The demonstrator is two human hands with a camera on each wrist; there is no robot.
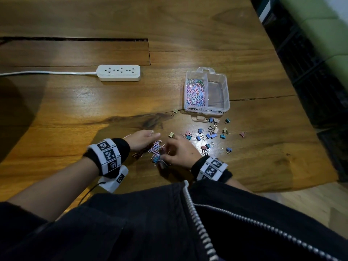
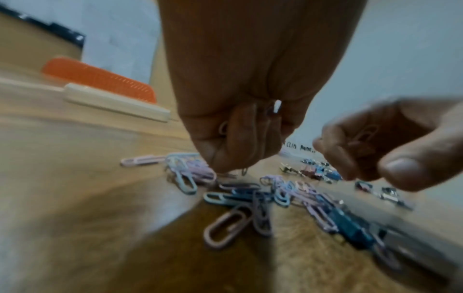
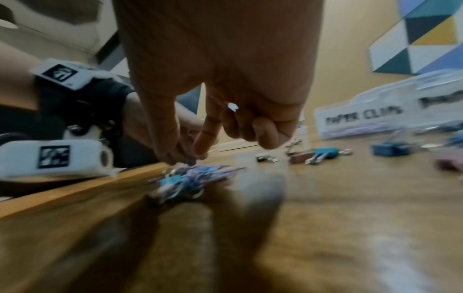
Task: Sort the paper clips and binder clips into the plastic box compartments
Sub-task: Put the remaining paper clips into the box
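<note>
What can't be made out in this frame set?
- Right hand: whether it pinches a clip; the head view shows only its back, the right wrist view is blurred.
- Plastic box: second label, too small in the head view, smeared in the right wrist view.
- Left hand: how many paper clips it holds; curled fingers cover them.

Plastic box [image 1: 226, 91]: on the table [image 1: 75, 110], right of the power strip [image 1: 119, 72].
Left compartment: paper clips [image 1: 194, 93].
Binder clips [image 1: 211, 134]: scattered before the box.
Loose paper clips [image 1: 155, 147]: between both hands, near table edge.
</note>
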